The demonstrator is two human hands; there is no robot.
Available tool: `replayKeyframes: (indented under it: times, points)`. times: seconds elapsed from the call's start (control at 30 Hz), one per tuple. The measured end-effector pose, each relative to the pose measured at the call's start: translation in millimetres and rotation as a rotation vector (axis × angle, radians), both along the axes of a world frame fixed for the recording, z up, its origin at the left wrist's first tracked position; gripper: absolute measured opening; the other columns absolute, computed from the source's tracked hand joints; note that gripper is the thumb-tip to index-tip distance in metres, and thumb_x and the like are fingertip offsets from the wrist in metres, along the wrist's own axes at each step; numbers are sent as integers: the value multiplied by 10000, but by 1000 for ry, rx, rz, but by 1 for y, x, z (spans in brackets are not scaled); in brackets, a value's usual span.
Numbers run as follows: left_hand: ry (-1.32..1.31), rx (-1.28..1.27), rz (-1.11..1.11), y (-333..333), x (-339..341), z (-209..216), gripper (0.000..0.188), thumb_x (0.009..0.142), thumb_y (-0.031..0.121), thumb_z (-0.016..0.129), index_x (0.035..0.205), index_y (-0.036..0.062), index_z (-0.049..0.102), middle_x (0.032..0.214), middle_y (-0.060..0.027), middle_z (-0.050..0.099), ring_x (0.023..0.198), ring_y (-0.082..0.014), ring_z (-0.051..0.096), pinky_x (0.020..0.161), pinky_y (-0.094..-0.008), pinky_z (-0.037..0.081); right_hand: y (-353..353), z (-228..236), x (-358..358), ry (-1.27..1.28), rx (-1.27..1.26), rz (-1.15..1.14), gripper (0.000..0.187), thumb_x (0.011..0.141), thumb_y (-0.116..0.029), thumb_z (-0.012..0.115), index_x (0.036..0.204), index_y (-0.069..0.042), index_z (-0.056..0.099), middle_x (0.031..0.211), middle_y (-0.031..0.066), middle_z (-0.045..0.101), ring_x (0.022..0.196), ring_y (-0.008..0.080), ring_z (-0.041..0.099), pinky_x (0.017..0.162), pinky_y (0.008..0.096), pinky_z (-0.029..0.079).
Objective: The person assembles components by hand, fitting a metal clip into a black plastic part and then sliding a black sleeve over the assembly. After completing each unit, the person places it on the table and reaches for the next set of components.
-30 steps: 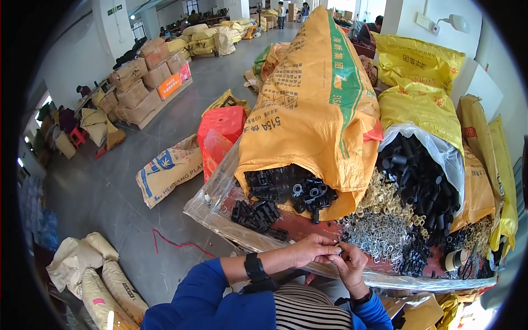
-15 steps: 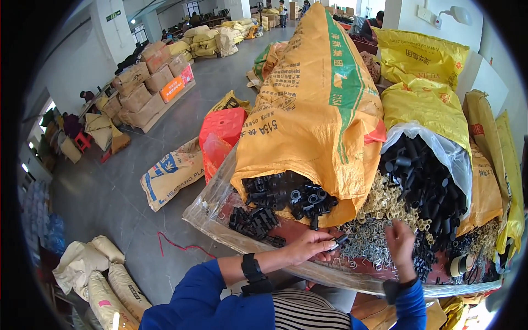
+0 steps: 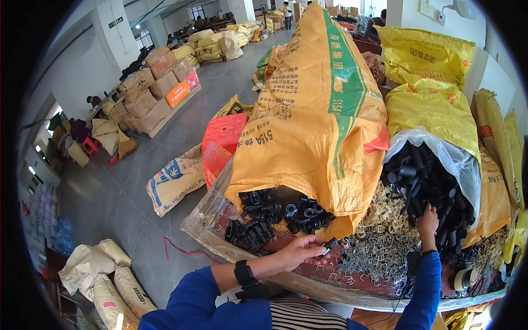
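My left hand is closed, thumb and fingers pinching a small black plastic part with a pale bit at its near end. It hovers over the front of the table, just below the mouth of a big orange woven sack. Black moulded fittings spill from that sack, and a cluster of similar black pieces lies to the left. My right hand reaches forward at the edge of a heap of black tubes, fingers stretched out against them. The fingertips are partly lost among the tubes.
Cream-coloured clips and small metal hooks are heaped between my hands. A tape roll lies at the right. The tubes come from a yellow sack with a clear liner. A red stool stands beyond the table's left edge.
My right hand has moved forward and right, from above the metal hooks to the black tubes. My left hand keeps the small black part, slightly lower and further left.
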State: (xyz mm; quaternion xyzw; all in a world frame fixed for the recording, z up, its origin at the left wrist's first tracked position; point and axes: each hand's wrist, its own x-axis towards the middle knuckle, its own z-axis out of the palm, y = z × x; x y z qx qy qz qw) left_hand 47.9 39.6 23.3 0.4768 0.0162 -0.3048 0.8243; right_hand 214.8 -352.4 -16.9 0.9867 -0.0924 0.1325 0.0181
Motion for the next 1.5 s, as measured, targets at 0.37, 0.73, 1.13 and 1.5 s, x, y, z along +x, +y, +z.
replayKeyframes:
  times: [0.37,0.73,1.13,1.5]
  points:
    - [-43,-32,57,9,-13,-1,264,818,117,474,1053,6,430,921,-95,546,807,-144,542,691,-231,453,6,63,-66,-438,745,475,340,728,-47,404,1060,-17,471,940,101,510,750,218,520,617,268,414]
    - [-108,-48,115,21,-46,12,284,806,118,493,1064,5,456,888,-74,553,694,-103,504,622,-222,431,7,62,-128,-231,2261,404,354,784,-339,404,928,-37,516,819,66,545,685,158,507,535,240,387]
    - [-61,-103,180,31,-53,8,263,806,186,506,1029,46,498,827,-25,558,655,-66,486,585,-196,408,151,83,-180,31,2710,-10,659,719,-616,333,966,-25,490,861,110,536,707,219,502,567,337,405]
    - [-38,-102,161,39,-37,9,251,797,178,521,1009,46,502,829,-23,559,658,-64,490,573,-180,405,208,32,-182,889,2273,415,582,776,-539,350,971,-8,483,825,109,538,659,186,520,495,267,407]
